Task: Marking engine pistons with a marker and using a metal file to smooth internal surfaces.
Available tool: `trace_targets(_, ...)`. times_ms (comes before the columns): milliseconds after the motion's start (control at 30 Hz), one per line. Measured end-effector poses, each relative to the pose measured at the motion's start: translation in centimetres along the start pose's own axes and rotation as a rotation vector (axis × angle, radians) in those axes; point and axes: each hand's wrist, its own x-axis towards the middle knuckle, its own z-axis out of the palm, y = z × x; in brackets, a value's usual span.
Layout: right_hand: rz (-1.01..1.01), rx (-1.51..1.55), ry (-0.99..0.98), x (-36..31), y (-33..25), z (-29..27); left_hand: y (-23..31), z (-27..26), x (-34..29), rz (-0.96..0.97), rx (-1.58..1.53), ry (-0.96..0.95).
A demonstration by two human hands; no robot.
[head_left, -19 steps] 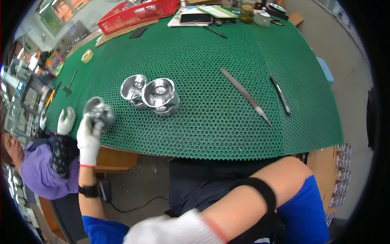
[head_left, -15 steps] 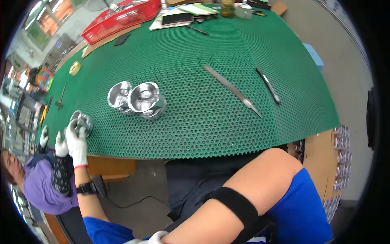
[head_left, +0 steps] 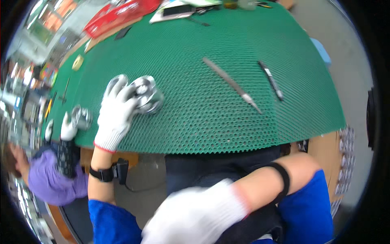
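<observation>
A red crate (head_left: 122, 18) slants across the upper left of the frame; its contents are mostly cut off by the upper edge and too blurred to name. Along the same edge, right of centre, a yellowish jar (head_left: 230, 3) stands beside a clear jar (head_left: 247, 4), both only partly in view, and what they hold cannot be made out. Left of centre, two hollow silver pistons, the left piston (head_left: 110, 86) and the right piston (head_left: 151, 97), sit side by side on the green mat (head_left: 211, 130). A third piston (head_left: 82, 118) is farther left, just beside a co-worker's gloved hand (head_left: 68, 131).

The person's left hand (head_left: 115, 110), in a white glove, lies over the near pair, its fingers partly spread and bent: some cover the left piston, others reach the right piston's near side. Whether it grips either one, I cannot tell. The right hand (head_left: 191, 213), also gloved, is a blur at the lower middle, well apart from the pistons; how wide it is, or whether it holds anything, does not show
</observation>
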Motion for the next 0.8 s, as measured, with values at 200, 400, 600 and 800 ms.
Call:
trace_targets(200, 0.779, -0.189, 0.107, -7.8, -5.3, -11.8, 8.3, -1.3, -4.6, -0.286, -0.413, 0.148)
trace_targets(400, 0.885, 0.234, 0.882, -15.3, -5.0, -10.0, 10.9, 2.1, -7.4, -0.795, -0.807, 0.07)
trace_targets(600, 0.879, 0.288, 1.046, -14.1, -4.6, -9.2, 11.8, 2.1, -3.6, -0.404, -0.764, 0.197)
trace_targets(800, 0.819, 0.26, 1.137, -13.6, -4.3, -8.8, 14.2, 4.5, -4.3, -0.395, -1.018, 0.187)
